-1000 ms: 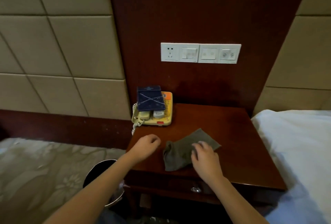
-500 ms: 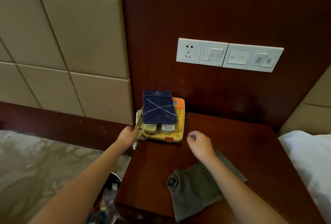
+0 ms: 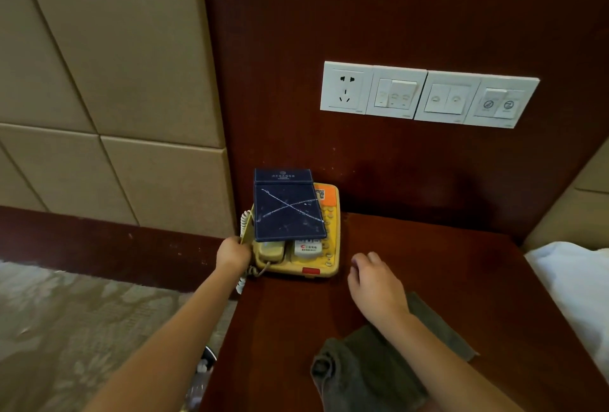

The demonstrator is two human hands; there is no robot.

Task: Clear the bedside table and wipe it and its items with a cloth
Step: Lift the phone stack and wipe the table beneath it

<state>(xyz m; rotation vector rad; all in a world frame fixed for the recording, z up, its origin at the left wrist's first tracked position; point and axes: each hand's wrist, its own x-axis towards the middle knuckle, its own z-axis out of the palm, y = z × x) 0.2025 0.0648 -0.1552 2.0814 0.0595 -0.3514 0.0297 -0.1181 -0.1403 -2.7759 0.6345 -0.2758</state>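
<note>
A yellow telephone (image 3: 324,246) stands at the back left corner of the dark wooden bedside table (image 3: 445,273). A dark blue notepad folder (image 3: 286,210) with white scratch marks lies on top of it. My left hand (image 3: 233,251) grips the telephone's left edge, beside its coiled cord (image 3: 244,218). My right hand (image 3: 374,281) hovers just right of the telephone with loosely curled fingers and holds nothing. A grey cloth (image 3: 365,375) lies crumpled on the table's front, partly under my right forearm.
A white socket and switch panel (image 3: 428,95) is on the wooden wall panel above. White bedding (image 3: 573,289) borders the table on the right. A bin (image 3: 206,362) with rubbish stands on the patterned carpet by the table's left front.
My right hand left the cloth and moved up toward the telephone. My left hand reached the telephone's left edge and took hold. The view moved closer to the table.
</note>
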